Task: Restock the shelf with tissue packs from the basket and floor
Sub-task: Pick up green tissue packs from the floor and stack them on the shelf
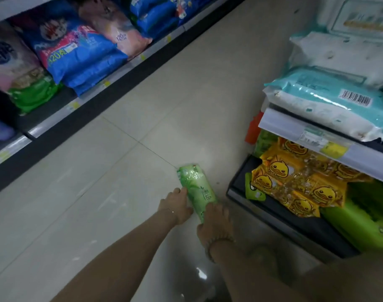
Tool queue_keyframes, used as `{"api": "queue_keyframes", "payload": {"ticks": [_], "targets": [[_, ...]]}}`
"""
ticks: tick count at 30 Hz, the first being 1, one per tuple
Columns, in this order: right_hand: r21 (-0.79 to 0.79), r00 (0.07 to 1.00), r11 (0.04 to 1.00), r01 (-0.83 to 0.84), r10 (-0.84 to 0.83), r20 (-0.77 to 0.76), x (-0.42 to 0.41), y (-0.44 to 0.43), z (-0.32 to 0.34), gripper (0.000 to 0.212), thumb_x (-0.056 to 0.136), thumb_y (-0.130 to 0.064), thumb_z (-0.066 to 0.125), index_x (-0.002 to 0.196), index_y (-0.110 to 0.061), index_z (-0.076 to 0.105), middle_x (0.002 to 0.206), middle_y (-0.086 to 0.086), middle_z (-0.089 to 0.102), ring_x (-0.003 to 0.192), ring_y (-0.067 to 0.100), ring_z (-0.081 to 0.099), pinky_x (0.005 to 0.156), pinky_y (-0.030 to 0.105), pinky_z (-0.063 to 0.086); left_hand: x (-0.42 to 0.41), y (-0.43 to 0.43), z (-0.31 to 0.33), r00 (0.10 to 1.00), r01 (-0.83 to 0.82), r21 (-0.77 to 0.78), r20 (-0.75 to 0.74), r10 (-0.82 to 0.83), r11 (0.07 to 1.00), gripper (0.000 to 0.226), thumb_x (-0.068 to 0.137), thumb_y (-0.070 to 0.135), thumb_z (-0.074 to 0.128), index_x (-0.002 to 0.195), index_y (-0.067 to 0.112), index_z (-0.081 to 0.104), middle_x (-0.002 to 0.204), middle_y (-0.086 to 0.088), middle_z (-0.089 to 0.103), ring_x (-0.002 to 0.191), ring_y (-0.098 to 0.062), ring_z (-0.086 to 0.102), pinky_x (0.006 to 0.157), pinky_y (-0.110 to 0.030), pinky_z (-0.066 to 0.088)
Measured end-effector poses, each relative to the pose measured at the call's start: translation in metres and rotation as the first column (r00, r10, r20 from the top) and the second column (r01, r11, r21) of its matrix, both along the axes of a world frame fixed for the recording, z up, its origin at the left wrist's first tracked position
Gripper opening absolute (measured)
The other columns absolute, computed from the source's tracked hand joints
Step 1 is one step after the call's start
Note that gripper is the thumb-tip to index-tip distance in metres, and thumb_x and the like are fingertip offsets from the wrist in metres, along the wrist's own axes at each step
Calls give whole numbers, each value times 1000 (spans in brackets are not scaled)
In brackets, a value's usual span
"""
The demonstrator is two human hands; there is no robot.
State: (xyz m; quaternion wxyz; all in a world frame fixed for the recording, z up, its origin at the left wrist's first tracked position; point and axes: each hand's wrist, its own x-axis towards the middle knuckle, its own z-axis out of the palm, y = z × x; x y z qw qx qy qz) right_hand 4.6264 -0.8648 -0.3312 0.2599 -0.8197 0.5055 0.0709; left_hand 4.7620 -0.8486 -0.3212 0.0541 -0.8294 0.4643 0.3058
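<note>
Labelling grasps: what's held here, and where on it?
The green plastic-wrapped tissue pack on the floor, both hands: left hand grips its left long edge, right hand its near end.

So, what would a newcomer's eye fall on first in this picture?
First the green tissue pack down by the floor, held by the left hand at its side and the right hand at its near end. Next the yellow duck packs on the bottom shelf at right, then the blue packs on the left shelf.
</note>
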Motion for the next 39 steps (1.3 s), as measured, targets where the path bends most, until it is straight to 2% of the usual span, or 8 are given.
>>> {"api": "queue_keyframes", "payload": {"ticks": [3,9,13,22,27,33,36,39], "targets": [[69,1000,997,19,-18,-13,-4,1,-16,55,85,-28,56,134,-13,35,138,9,34,127,27,30,105,35,33,-10,4,-25,996,-55,41,-70,57,998,56,87,37,57,135,18,34,132,-7,44,122,-28,46,97,-42,43],[89,997,994,66,-61,-55,-5,-3,-35,49,85,-28,58,129,-17,39,133,7,39,123,26,39,96,39,41,-31,13,-69,966,-150,106,-197,169,983,51,84,31,60,128,13,40,129,-11,48,116,-32,51,94,-43,46],[146,992,985,97,-83,-96,-12,-4,-48,46,85,-32,59,125,-16,42,130,7,43,120,26,40,93,38,42,-40,13,-95,919,-243,145,-283,276,959,50,88,28,59,131,7,41,132,-15,49,119,-33,50,92,-36,45],[265,965,932,247,-211,-157,-23,-24,-62,44,87,-32,55,124,-14,40,131,10,37,121,29,35,93,41,38,-52,-4,-149,633,-641,200,-410,657,741,51,93,37,54,126,2,41,128,-21,51,114,-35,52,82,-34,43],[257,958,923,285,-271,-90,-18,-32,-69,39,87,-31,55,121,-14,45,129,11,40,118,29,37,89,41,39,-60,-13,-182,453,-782,228,-431,780,581,62,90,54,50,122,1,42,121,-23,56,109,-40,57,89,-46,52],[281,952,910,305,-288,-99,-20,-25,-74,46,85,-28,61,125,-13,44,128,11,40,119,29,37,92,41,40,-61,-15,-202,411,-803,226,-459,788,551,56,90,53,51,114,3,56,107,-21,64,97,-37,62,74,-36,51],[306,954,904,299,-272,-127,-22,-19,-77,43,85,-28,62,121,-12,44,129,11,40,119,30,38,92,40,39,-60,-6,-213,416,-799,239,-444,793,553,52,87,52,56,110,6,63,102,-17,67,95,-35,64,80,-38,56],[311,954,902,300,-273,-127,-24,-16,-78,41,86,-24,59,122,-12,44,129,11,40,119,30,38,93,40,39,-58,2,-222,309,-852,243,-480,821,463,38,83,39,67,112,14,67,106,-13,69,95,-31,65,85,-36,55]]}}
